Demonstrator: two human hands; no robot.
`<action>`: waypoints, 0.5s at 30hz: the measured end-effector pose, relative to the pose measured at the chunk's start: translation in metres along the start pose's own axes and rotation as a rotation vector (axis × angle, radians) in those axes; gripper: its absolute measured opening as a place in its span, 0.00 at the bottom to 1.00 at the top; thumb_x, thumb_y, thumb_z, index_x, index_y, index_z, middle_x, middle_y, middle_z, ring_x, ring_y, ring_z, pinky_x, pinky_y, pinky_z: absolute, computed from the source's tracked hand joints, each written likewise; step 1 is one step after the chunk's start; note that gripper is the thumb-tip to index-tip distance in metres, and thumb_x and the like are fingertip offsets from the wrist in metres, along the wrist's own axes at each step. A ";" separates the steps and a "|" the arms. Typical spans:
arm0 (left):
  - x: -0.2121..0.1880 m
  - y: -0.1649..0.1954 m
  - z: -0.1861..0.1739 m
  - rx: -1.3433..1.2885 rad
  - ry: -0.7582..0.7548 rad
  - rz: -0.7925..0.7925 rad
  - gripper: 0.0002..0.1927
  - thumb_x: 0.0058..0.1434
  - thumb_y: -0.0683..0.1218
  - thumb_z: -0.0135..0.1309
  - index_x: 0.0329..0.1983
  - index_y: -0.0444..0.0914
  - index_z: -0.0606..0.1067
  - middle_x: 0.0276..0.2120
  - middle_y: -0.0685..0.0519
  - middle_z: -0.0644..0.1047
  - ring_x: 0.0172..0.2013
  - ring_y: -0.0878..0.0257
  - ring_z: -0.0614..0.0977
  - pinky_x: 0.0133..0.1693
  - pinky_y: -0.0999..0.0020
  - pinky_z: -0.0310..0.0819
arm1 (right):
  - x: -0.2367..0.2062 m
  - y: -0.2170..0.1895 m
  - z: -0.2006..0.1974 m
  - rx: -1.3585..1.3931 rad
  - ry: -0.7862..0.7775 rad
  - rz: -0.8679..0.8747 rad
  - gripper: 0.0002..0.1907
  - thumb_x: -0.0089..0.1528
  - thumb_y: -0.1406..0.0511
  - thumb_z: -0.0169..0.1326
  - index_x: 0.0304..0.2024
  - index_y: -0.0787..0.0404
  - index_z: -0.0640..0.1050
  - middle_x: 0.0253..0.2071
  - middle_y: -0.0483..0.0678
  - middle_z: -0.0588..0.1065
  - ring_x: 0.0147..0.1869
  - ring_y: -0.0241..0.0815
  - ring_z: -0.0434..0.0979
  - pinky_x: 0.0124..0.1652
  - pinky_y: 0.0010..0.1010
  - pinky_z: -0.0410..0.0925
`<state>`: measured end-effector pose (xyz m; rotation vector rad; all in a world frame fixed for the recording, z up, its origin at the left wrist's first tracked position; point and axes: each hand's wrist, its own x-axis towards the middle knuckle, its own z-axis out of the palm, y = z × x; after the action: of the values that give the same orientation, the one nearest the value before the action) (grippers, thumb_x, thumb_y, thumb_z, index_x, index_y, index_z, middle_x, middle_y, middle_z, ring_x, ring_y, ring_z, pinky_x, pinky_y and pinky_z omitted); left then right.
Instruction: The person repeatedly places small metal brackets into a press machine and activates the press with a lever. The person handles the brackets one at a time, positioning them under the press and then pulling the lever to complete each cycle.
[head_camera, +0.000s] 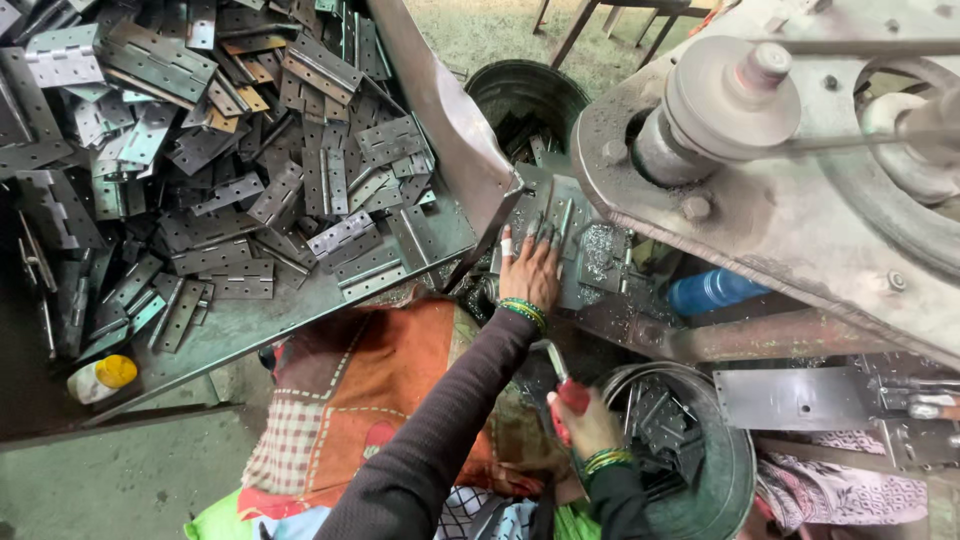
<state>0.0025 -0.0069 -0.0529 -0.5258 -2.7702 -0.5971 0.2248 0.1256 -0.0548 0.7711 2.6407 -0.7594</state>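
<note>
Hinge under the press: a grey metal hinge leaf (556, 222) lies flat on the work plate (600, 262) of the machine, at the centre of the scene, just right of the bench edge.
Left hand: the left hand (527, 268) reaches far and forward, fingers spread and laid flat on the hinge leaf; a white bandage wraps one finger and green bangles (523, 312) ring the wrist over a dark sleeve.
Right hand: the right hand (590, 425) sits near, low in the scene, fingers curled tight around a red handle (570, 397) whose metal shaft rises toward the machine; green bangles ring this wrist too.
Near bucket: a round metal bucket (735, 470) stands just right of the right hand, with dark hinges lying in it.
Far bucket: a second dark round bucket (527, 92) stands beyond the left hand, with more hinge pieces inside.
Machine: a grey, dusty press body (800, 210) fills the right side, with a round pulley (735, 95) and a belt on top; metal swarf lies on the work plate.
Blue bottle: a blue bottle (712, 290) lies under the machine body, right of the left hand.
Bench: a sheet-metal bench (260, 322) on the left bears a big heap of grey hinges (230, 150), well apart from both hands.
Small bottle: a white bottle with a yellow cap (102, 378) lies at the near left corner of the bench.
Lap cloth: an orange and checked cloth (355, 400) lies under the left arm.
</note>
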 end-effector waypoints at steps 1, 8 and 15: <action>0.000 0.001 -0.001 0.029 0.012 0.002 0.26 0.62 0.49 0.45 0.64 0.40 0.71 0.61 0.49 0.73 0.64 0.49 0.69 0.68 0.33 0.32 | -0.001 0.005 0.014 0.031 0.089 -0.046 0.32 0.54 0.41 0.60 0.49 0.55 0.79 0.39 0.56 0.82 0.44 0.57 0.83 0.44 0.43 0.72; -0.023 -0.007 -0.014 -0.067 0.049 0.009 0.28 0.58 0.47 0.46 0.63 0.40 0.73 0.58 0.50 0.74 0.64 0.50 0.70 0.69 0.35 0.37 | 0.016 0.021 0.039 0.162 0.041 -0.114 0.27 0.57 0.46 0.63 0.47 0.58 0.80 0.38 0.53 0.83 0.44 0.52 0.83 0.43 0.38 0.73; 0.003 -0.002 0.001 -0.106 0.051 -0.046 0.21 0.66 0.47 0.45 0.60 0.40 0.74 0.58 0.50 0.75 0.66 0.52 0.70 0.72 0.37 0.37 | 0.027 0.027 0.003 0.337 -0.266 -0.041 0.33 0.60 0.44 0.60 0.42 0.71 0.78 0.31 0.63 0.80 0.28 0.59 0.79 0.32 0.50 0.70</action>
<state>-0.0013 -0.0076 -0.0530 -0.4629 -2.7205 -0.7608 0.2185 0.1549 -0.0791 0.6443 2.3259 -1.2466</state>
